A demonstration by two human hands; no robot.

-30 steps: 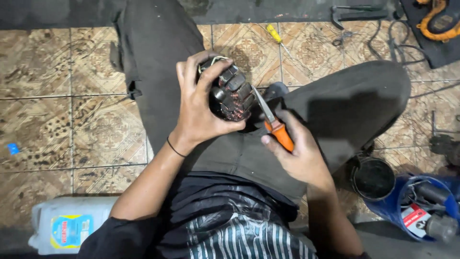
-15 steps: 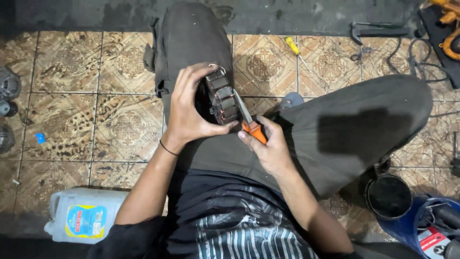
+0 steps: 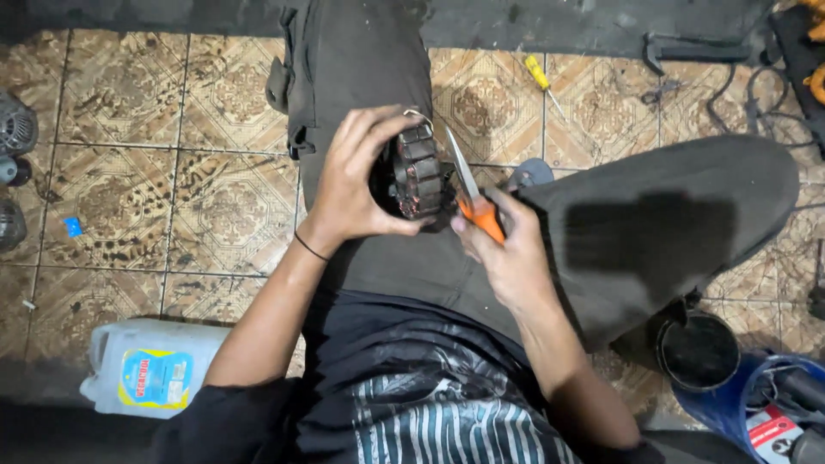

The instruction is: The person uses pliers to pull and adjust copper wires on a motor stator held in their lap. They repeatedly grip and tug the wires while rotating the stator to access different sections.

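Below, the tiled floor (image 3: pixel 129 112) spreads under the seated person's grey-trousered legs. A white jug (image 3: pixel 150 368) lies at lower left, a blue bucket (image 3: pixel 739 404) at lower right. Over the lap, the left hand (image 3: pixel 357 185) wraps its fingers around a dark stator (image 3: pixel 417 176) with copper windings. The right hand (image 3: pixel 507 253) grips an orange-handled knife (image 3: pixel 473 193), blade against the stator. A yellow screwdriver (image 3: pixel 540 76) lies beyond.
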